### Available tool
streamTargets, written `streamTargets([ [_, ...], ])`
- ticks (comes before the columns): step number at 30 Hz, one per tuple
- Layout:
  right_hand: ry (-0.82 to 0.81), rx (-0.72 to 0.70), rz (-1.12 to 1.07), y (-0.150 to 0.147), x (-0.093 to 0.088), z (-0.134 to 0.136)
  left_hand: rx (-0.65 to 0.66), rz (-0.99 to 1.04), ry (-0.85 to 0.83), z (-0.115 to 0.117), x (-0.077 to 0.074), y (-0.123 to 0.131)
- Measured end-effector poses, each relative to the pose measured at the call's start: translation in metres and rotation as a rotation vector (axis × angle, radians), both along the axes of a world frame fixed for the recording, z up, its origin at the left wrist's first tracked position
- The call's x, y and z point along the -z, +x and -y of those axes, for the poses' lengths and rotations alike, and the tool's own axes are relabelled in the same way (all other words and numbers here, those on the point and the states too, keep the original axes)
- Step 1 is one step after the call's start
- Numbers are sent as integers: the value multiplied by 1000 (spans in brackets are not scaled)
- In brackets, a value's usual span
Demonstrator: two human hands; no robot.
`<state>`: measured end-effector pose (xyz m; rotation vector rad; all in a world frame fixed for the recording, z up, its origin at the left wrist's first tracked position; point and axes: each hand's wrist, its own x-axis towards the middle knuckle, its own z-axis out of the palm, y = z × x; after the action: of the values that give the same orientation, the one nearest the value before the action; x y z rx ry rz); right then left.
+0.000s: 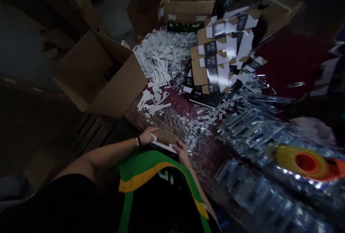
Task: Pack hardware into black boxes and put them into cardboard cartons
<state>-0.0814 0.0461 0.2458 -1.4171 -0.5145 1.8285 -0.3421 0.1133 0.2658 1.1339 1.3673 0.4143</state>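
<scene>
both hands are on it, right at the near edge of the table [172, 112], close to my chest. my left hand [147, 135] curls over the left end of the small flat carton [165, 139], fingers closed on its rim, bracelet [138, 142] showing at the wrist. my right hand [183, 152] clamps the right end, thumb on top, fingers tucked under. the carton lies nearly level between them, brown face up, a white edge along its near side.

to my left an open cardboard box [99, 73] leans against the table's side. straight ahead, loose white strips [153, 102] are scattered, with a bigger heap of bagged white pieces [165, 51] behind them. a stack of flat printed cartons [215, 59] stands further back, brown, white and black, just below another open box [188, 3]. to my right, shiny clear packets [253, 125] spread across the table, and a yellow and orange tape roll [306, 163] rests on them, well apart from my hands.
</scene>
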Motion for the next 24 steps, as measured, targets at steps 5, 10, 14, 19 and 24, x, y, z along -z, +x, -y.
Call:
streamTargets([
  [5,-71,-262,-111,-12,-14,-7,480,129,110,-1,-7,-35],
  [10,143,-763,124,-15,-38,-42,802,-101,77,-44,-2,-39],
  [14,561,-589,718,-26,-45,-66,380,-160,337,-117,23,-29],
  [19,488,-843,1357,-50,-18,-79,458,-581,457,-200,66,11],
  [24,219,-597,1448,5,2,-89,813,-698,462,-202,89,35],
])
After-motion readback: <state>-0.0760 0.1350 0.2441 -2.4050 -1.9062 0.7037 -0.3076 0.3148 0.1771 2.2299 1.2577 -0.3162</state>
